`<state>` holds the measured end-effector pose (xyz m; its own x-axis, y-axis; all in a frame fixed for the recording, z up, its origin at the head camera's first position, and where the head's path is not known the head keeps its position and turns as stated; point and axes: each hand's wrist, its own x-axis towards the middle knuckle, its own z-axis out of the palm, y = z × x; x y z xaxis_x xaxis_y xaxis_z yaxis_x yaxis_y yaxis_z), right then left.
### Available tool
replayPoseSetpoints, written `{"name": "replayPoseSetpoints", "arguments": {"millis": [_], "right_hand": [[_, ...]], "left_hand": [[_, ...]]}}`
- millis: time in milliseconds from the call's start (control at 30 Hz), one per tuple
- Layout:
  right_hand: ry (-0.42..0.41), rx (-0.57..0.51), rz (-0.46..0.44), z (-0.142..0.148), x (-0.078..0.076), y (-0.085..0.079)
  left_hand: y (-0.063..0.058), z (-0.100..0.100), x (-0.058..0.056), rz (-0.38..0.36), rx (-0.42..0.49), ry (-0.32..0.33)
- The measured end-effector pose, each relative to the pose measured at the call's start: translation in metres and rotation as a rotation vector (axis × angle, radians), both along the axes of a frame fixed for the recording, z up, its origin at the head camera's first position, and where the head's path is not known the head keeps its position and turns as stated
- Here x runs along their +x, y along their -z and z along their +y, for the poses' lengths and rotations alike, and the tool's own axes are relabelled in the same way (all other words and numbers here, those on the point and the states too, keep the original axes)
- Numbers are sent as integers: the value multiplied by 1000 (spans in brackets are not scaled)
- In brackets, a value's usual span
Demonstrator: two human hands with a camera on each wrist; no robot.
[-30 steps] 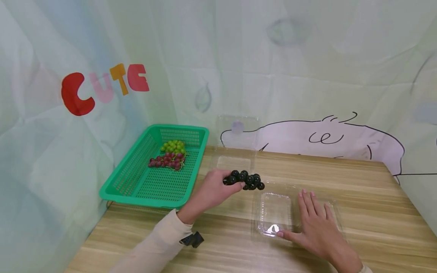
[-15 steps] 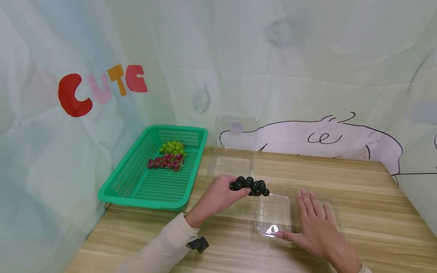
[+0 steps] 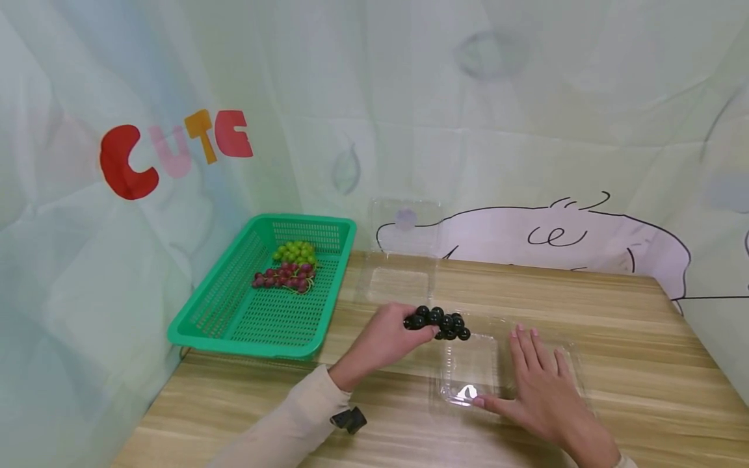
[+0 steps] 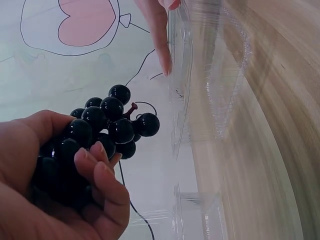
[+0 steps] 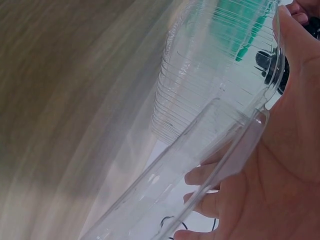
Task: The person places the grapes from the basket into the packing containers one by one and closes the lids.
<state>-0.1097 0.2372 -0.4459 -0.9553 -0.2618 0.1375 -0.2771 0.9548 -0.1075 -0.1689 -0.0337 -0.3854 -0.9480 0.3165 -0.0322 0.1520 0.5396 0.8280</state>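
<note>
A bunch of shiny black grapes [image 3: 447, 322] is gripped in my left hand [image 3: 386, 339], thumb and fingers around one end. In the left wrist view the black grapes [image 4: 120, 131] show a short brown stem at the free end. That end overlaps the back left corner of an opened clear plastic clamshell box [image 3: 471, 364] in the head view. On the right half of this box rests my right hand [image 3: 547, 393], fingers straight and spread, thumb at its near edge. From the right wrist, the clear box [image 5: 175, 85] shows ribbed walls beside the palm.
A green plastic basket [image 3: 234, 318] at the left holds a bunch of green grapes [image 3: 295, 252] and a bunch of red grapes [image 3: 285, 276]. Behind my left hand stands another clear box [image 3: 400, 283], its lid raised against the curtain [image 3: 328, 78]. The wooden table [image 3: 632, 331] extends right.
My left hand has carried the black grapes right and slightly nearer me, to the edge of the opened box. The right hand has stayed in place.
</note>
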Motion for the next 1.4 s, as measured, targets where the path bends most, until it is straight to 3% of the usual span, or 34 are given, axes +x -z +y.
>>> {"name": "replayPoseSetpoints", "arguments": {"millis": [433, 733, 1067, 1400], "right_hand": [[-6, -6, -7, 1, 0, 1], [1, 1, -11, 0, 0, -1], [0, 2, -8, 0, 0, 0], [-5, -9, -1, 0, 1, 0]], "left_hand": [[3, 12, -2, 44, -35, 10], [4, 23, -4, 90, -120, 6], [3, 34, -5, 72, -72, 64], [7, 45, -5, 56, -83, 61]]}}
